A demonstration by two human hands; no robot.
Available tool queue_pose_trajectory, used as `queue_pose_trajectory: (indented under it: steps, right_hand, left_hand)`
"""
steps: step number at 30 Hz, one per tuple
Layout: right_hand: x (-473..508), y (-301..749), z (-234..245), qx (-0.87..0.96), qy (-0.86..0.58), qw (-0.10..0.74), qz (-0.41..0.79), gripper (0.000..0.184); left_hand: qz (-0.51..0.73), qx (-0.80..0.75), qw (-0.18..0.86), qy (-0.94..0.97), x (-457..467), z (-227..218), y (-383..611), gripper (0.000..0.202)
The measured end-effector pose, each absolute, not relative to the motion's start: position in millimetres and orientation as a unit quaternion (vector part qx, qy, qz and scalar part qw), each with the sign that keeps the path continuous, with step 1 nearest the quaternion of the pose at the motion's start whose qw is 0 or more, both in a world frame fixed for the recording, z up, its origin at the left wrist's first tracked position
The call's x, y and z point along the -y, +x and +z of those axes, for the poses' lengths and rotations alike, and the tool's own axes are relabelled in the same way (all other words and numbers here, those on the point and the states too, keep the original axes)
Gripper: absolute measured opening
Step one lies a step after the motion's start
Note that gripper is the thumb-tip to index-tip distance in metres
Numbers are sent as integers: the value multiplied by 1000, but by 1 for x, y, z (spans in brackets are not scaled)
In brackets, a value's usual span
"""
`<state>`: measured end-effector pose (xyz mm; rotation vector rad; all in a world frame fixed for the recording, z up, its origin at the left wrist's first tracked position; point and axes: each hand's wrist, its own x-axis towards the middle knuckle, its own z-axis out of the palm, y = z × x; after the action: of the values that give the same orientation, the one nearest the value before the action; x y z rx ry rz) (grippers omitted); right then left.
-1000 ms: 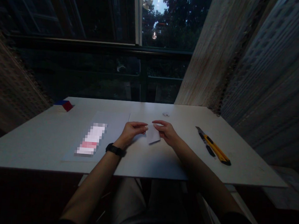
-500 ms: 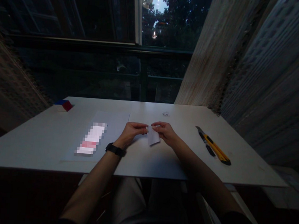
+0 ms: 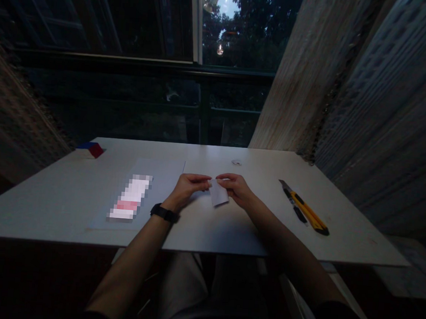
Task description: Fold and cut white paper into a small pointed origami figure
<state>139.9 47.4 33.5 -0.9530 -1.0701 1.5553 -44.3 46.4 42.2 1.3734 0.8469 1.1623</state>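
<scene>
A small folded piece of white paper (image 3: 218,194) is held just above the white table (image 3: 229,229), in front of me at its middle. My left hand (image 3: 187,188), with a black watch on the wrist, pinches the paper's upper left corner. My right hand (image 3: 237,188) pinches its upper right edge, fingers curled. Both hands meet at the top of the paper, which hangs tilted toward me.
A large sheet of paper (image 3: 159,180) with a blurred card (image 3: 131,197) on it lies to the left. A yellow-and-black utility knife (image 3: 306,213) and a dark pen (image 3: 295,206) lie to the right. A red-and-blue block (image 3: 91,149) sits at the far left corner. A small scrap (image 3: 236,162) lies further back.
The paper has narrowed and turned slightly between the fingers. Both hands stay in nearly the same place.
</scene>
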Motion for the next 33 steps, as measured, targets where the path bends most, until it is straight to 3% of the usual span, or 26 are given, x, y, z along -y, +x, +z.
queue_pose_trajectory:
  steps: [20, 25, 33]
  right_hand:
    - [-54, 140, 27, 438, -424, 538, 582, 32]
    - [-51, 136, 28, 486, -437, 554, 516, 31]
    - [-49, 134, 29, 502, -431, 547, 513, 37]
  left_hand:
    - [478, -404, 549, 554, -45, 46, -44, 42]
    - [482, -428, 510, 570, -49, 43, -42, 41]
    - [508, -452, 451, 579, -51, 40, -41, 37]
